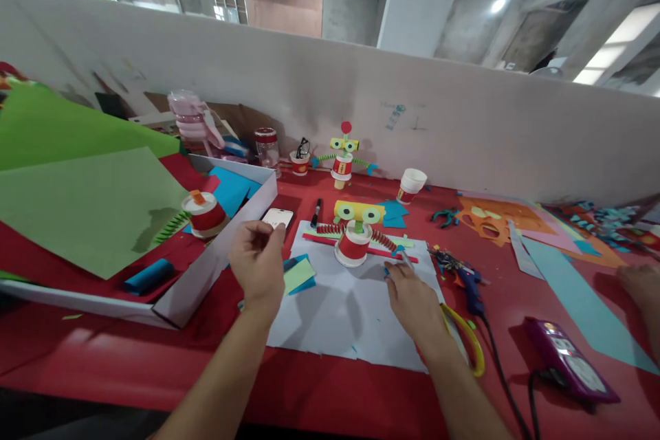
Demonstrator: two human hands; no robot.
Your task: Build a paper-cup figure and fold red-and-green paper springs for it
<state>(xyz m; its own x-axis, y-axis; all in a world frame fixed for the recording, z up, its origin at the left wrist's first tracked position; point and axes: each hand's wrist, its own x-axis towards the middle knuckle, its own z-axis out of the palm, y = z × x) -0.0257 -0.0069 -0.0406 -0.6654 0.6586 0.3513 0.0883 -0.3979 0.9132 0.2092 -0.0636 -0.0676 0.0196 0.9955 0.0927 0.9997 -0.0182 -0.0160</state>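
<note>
Paper-cup figure [353, 247] stands upright on a white paper sheet [330, 323], between the two hands and a little beyond them. Its body is an inverted red-and-white cup; on top, a yellow paper tube [337, 211] with two round eyes; at the sides, two accordion-folded red arms. The arm on the right of the view ends in a blue paper hand [399, 249], just beside the fingertips of the right hand [412, 295]. That hand lies palm down, fingers bent and slightly spread; a slim greyish object [406, 259] shows at the fingertips, but whether it is gripped cannot be told. Left hand [258, 265] is raised, apart from the figure, fingers curled, thumb and forefinger close together; cannot tell if anything is pinched. Behind its thumb: smartphone [278, 218]. Between left hand and cup: light-green paper piece [299, 278] over blue ones. A red paper strip [320, 240] passes behind the cup; black marker [316, 213] just past the sheet's far edge. Farther out, right: glue gun [468, 283], pliers [445, 218]. At the back, a second cup figure [342, 167] and white paper cups [412, 182], nested. Left: white box [214, 275] containing another red cup [206, 220].
</note>
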